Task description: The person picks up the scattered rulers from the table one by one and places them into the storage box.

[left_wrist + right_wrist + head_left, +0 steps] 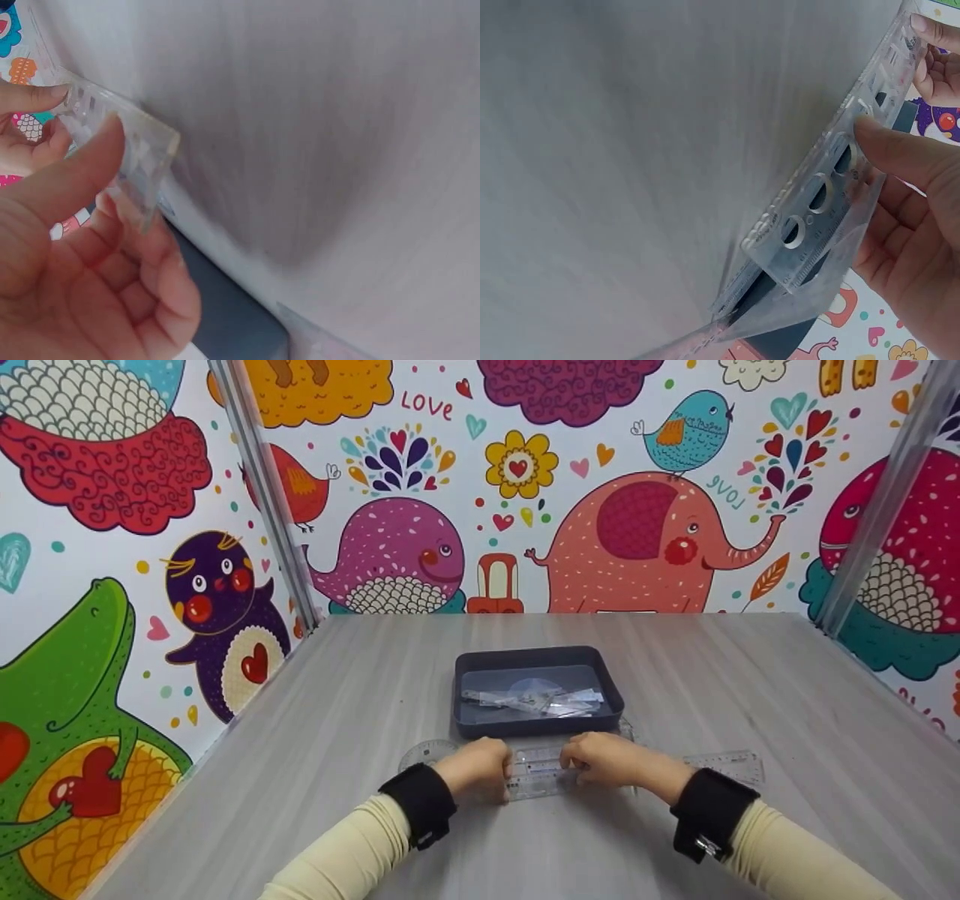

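A clear plastic stencil ruler [536,772] with round cut-outs and a wavy edge is held between both hands. My left hand [480,769] pinches its left end, the thumb over the near face in the left wrist view. Farther along, my right hand [611,761] pinches the ruler [821,191] between thumb and curled fingers. A clear protractor [427,751] lies beside the left hand. Beyond the right hand lies another clear ruler [727,765]. In the right wrist view, a clear plastic piece [802,307] shows behind the held ruler; its kind is unclear.
Just beyond the hands stands a dark rectangular tray [540,729] with several clear drawing tools [532,701] inside. The grey wood-grain table [360,682] meets patterned walls [450,442] at the back and sides, with metal posts [266,495] at the corners.
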Motion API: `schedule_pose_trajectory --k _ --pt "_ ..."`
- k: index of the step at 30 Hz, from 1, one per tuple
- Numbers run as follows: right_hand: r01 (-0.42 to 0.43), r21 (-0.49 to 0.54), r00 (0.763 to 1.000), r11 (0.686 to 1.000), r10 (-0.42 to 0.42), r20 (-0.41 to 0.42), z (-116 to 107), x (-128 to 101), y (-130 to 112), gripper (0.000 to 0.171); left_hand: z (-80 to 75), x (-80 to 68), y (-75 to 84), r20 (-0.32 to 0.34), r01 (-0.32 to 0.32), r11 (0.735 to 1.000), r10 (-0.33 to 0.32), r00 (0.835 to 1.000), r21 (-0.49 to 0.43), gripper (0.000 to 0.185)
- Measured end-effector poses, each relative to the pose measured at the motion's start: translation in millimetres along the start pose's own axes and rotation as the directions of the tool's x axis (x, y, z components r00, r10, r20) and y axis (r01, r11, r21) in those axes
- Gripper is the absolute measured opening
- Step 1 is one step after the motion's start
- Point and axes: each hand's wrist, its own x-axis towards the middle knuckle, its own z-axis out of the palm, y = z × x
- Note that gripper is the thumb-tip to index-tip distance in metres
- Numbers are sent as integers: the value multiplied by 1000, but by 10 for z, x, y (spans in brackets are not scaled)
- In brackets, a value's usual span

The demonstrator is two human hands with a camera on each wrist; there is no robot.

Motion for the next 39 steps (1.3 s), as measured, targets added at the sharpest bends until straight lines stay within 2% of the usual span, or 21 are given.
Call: schedule_pose_trajectory --k 5,11,21,25,30,36,39 --pt "22 7 999 1000 -22 -38 32 17 8 16 -2 17 -6 -5 -2 1000 2 1000 5 26" --pt "38 73 997 997 -33 -65 58 18 -8 11 -9 -2 5 17 1 1000 -1 1000 -29 19" --pt "69 179 998 981 -71 0 81 -3 -10 10 -27 -16 24 117 19 999 -14 993 -40 19" --pt "80 165 997 983 -79 -8 75 -3 -22 10 -15 -9 16 121 16 999 -12 993 -32 18" --pt "99 144 994 985 -90 -67 84 7 -10 9 -32 14 11 114 6 999 -2 993 -33 22" --pt "86 184 994 979 -73 -77 54 7 29 6 -90 43 -4 111 -18 1000 16 994 18 23" --pt "73 195 994 978 -56 -89 1 2 65 7 -137 65 -9 103 -22 1000 22 994 -4 20"
